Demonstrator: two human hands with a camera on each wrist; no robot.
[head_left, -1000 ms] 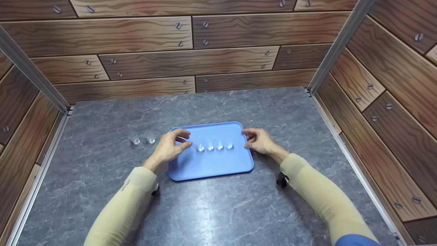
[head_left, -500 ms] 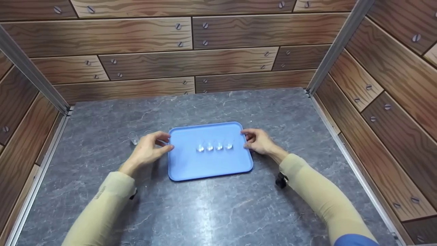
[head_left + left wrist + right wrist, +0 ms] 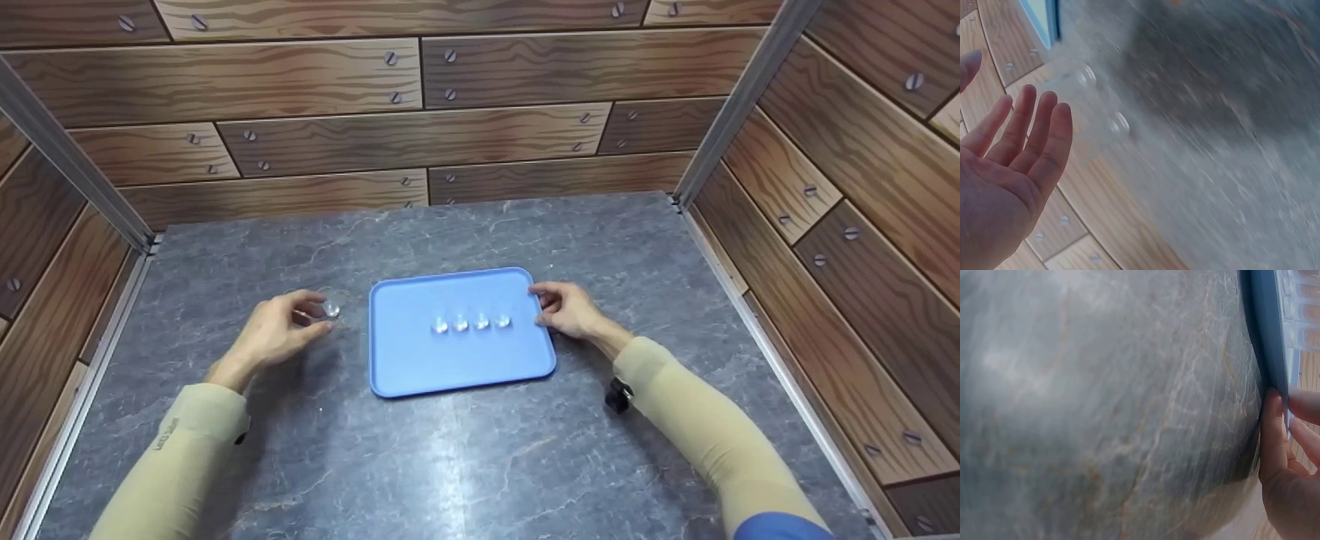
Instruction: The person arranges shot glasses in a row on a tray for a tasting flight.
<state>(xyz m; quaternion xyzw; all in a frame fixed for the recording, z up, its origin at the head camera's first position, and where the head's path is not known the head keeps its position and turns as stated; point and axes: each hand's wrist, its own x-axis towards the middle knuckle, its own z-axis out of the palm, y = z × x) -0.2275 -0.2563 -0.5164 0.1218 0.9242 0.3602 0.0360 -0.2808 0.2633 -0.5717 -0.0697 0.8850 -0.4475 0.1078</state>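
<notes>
My right hand (image 3: 571,309) pinches the right rim of a blue tray (image 3: 461,360). In the right wrist view, fingers (image 3: 1273,430) lie on both sides of that rim. A row of several small clear cups (image 3: 461,321) stands across the middle of the tray. Left of the tray my left hand (image 3: 274,328) hovers, thumb and fingers apart, holding nothing. Its fingertips are right by a clear cup (image 3: 331,306) on the table. The left wrist view shows two clear cups, one nearer the tray (image 3: 1085,76) and another (image 3: 1120,122); in the head view my hand hides the second.
The grey marbled table (image 3: 480,465) carries the tray and loose cups. Wood-patterned walls (image 3: 315,75) enclose it at the back and sides, with metal rails (image 3: 780,367) along the side edges.
My left hand has moved left from over the tray, past its left rim, to the loose cups. The right hand has stayed at the tray's right rim.
</notes>
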